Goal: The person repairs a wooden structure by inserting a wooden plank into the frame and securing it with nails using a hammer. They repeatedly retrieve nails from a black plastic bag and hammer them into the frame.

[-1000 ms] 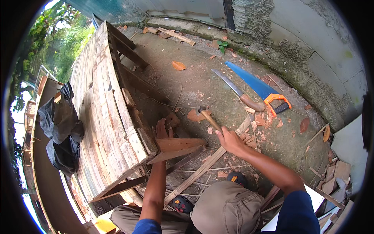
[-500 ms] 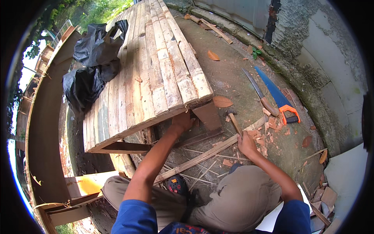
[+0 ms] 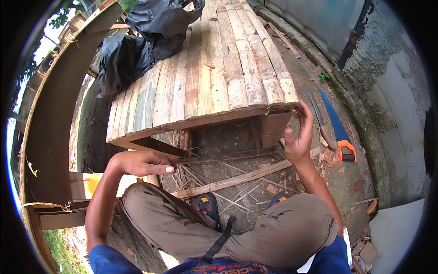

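Khaki trousers and dark sandals fill the foreground at six o'clock, where a person squats on rubble-strewn ground. At nine o'clock from the knees, the left hand [image 3: 145, 163] lies flat, fingers together, holding nothing, its tips at the end of a thin dark wooden strip [image 3: 223, 156] running under the platform, seemingly to steady it. At two o'clock the right hand [image 3: 299, 137] is raised, fingers loosely curled and spread, empty, just beside the short brown board [image 3: 273, 128] hanging at the platform's corner. A long pale batten [image 3: 237, 178] lies slantwise on the ground between the hands. Beyond, the slatted plank platform [image 3: 214, 77] stretches toward twelve o'clock, black plastic bags [image 3: 141, 41] heaped on its far end. At three o'clock a machete [image 3: 319, 119] and a blue handsaw with an orange grip [image 3: 340, 132] lie side by side within reach, near the wall
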Action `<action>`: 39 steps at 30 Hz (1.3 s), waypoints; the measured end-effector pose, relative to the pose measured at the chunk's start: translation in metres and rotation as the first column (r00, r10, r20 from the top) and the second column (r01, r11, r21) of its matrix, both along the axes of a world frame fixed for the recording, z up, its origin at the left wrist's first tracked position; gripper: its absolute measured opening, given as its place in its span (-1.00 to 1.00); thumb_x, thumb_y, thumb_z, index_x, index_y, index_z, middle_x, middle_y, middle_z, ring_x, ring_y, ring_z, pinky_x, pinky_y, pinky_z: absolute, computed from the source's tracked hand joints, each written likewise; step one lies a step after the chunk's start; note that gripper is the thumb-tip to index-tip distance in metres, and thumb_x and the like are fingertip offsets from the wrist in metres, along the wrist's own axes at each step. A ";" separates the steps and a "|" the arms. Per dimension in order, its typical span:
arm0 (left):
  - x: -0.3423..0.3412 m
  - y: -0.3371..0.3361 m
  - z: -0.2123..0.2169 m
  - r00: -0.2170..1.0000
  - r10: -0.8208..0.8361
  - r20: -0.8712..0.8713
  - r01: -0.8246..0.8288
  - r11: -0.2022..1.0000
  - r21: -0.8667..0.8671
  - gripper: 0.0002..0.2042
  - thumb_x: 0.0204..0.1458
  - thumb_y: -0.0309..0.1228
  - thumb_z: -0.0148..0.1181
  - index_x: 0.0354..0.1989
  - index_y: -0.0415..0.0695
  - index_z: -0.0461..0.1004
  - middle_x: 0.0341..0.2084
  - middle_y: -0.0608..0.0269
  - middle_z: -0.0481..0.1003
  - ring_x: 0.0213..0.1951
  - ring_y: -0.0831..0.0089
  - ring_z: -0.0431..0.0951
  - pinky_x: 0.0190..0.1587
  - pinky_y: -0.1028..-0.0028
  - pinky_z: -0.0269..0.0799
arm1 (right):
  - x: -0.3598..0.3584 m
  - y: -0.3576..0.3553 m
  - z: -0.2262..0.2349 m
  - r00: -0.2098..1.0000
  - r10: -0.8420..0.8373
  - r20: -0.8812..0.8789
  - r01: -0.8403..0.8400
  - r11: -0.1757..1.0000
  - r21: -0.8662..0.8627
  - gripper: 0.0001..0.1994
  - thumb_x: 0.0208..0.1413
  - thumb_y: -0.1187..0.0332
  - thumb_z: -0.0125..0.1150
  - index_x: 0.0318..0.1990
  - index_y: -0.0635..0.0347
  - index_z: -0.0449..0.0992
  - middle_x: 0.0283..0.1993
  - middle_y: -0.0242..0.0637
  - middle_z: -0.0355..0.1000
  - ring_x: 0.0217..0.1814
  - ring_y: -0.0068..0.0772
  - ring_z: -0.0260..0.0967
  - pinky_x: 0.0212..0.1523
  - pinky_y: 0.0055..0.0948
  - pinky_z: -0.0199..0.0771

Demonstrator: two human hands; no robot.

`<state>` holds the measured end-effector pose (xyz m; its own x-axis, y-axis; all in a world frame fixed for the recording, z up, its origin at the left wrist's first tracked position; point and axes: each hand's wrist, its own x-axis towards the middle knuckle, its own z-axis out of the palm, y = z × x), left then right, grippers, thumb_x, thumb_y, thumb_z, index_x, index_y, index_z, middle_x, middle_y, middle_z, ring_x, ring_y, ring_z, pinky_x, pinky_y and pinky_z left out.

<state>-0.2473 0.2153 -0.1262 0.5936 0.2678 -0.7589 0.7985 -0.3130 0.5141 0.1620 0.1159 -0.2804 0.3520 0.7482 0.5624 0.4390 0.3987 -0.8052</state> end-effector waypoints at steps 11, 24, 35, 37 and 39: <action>-0.158 0.002 -0.167 -0.034 0.646 0.762 -0.824 0.413 -0.387 0.11 0.03 0.43 0.13 0.51 -0.22 -0.05 0.48 0.05 0.08 0.50 0.19 0.04 0.53 0.13 -0.13 | -0.035 0.048 -0.041 0.973 -0.139 -0.183 0.143 0.990 0.007 -0.03 0.23 -0.53 -0.29 -0.22 0.45 0.55 -0.51 -0.18 0.46 -0.39 -0.42 0.42 -0.36 -0.34 0.38; -0.073 -0.018 -0.187 -0.218 0.584 0.782 -0.765 0.396 -0.509 -0.43 0.28 0.22 0.01 0.19 0.00 0.42 0.07 0.38 0.48 0.21 0.43 0.39 0.36 0.20 0.11 | 0.055 0.059 -0.051 0.938 -0.253 -0.236 0.279 0.957 0.083 -0.16 0.37 -0.36 -0.35 -0.50 0.35 0.40 -0.58 -0.38 0.35 -0.47 -0.50 0.28 -0.45 -0.31 0.20; -0.095 0.002 -0.220 0.489 0.424 0.763 -0.814 0.536 0.224 -0.44 0.35 0.07 -0.15 0.00 -0.31 0.33 -0.25 0.03 0.42 -0.18 0.30 0.23 -0.03 0.16 0.28 | 0.116 0.047 -0.059 0.916 -0.329 -0.229 0.350 0.935 0.059 -0.41 0.45 -0.10 -0.23 -0.20 0.37 0.43 -0.22 -0.16 0.44 -0.11 -0.33 0.40 -0.07 -0.23 0.36; -0.111 0.000 -0.221 0.349 0.504 0.790 -0.817 0.577 -0.006 -0.35 0.27 0.21 -0.16 0.10 -0.23 0.29 -0.09 0.08 0.39 -0.04 0.28 0.25 0.09 0.15 0.23 | 0.079 0.036 -0.031 0.825 -0.563 -0.051 0.560 0.801 0.209 -0.60 0.42 0.08 -0.04 -0.15 0.36 0.40 -0.09 -0.06 0.40 0.01 -0.24 0.36 0.05 -0.17 0.33; -0.081 -0.008 -0.198 0.231 0.576 0.784 -0.720 0.644 -0.260 0.03 0.02 0.55 -0.12 0.45 -0.07 0.14 0.37 0.16 0.25 0.40 0.22 0.21 0.46 0.09 0.02 | 0.042 0.005 -0.028 0.795 -0.599 0.095 0.534 0.767 0.356 -0.73 0.29 0.30 0.15 -0.04 0.32 0.35 0.09 0.03 0.32 0.17 -0.11 0.29 0.22 -0.09 0.27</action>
